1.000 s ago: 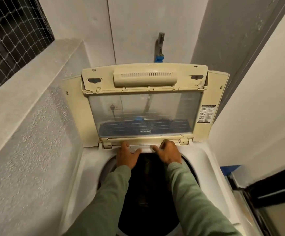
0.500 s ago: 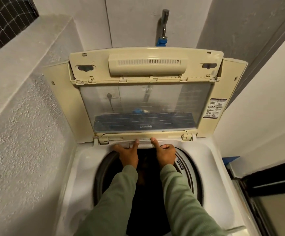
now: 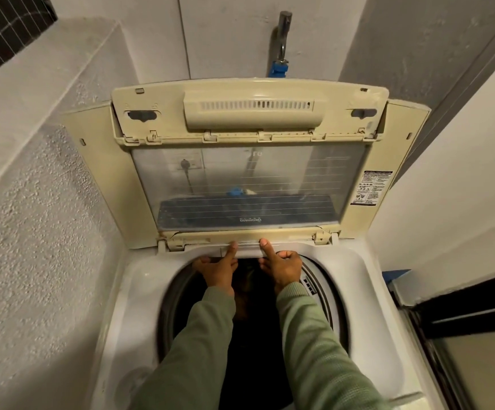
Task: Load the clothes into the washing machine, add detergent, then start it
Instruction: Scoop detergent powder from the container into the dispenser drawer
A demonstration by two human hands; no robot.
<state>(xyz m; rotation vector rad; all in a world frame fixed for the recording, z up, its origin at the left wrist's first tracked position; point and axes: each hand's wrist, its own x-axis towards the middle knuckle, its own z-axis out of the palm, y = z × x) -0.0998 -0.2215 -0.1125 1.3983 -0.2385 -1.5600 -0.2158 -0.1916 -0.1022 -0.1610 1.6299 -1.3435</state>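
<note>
**Both hands at the back rim of an open top-loading washer**

The washing machine [image 3: 367, 291] fills the lower middle of the frame, seen from above, with its white top deck running down to the bottom edge. Its drum [image 3: 255, 365] is open, ringed by a grey collar [image 3: 326, 291]. The inside is a dark hollow, and what lies in it cannot be made out.

The cream lid [image 3: 249, 113] stands raised across the centre of the frame, folded back toward the wall. Its clear window [image 3: 249, 179] takes up the lower half, a slotted vent bar sits near the top edge, and a printed sticker [image 3: 372, 187] is on its right border. The plastic looks yellowed and grimy along the hinges.

Both arms, in green sleeves [image 3: 199, 350], reach up from the bottom edge across the drum mouth. The left hand [image 3: 218, 269] has its fingers spread on the rear rim and one straight digit touching a pale strip [image 3: 247, 252] just under the lid's lower edge. The right hand [image 3: 281, 267], just beside it, presses one straight digit on the same strip. Its other fingers curl toward the palm with nothing seen in them.

A metal tap [image 3: 283, 34] with a blue fitting is on the wall at top centre.
</note>
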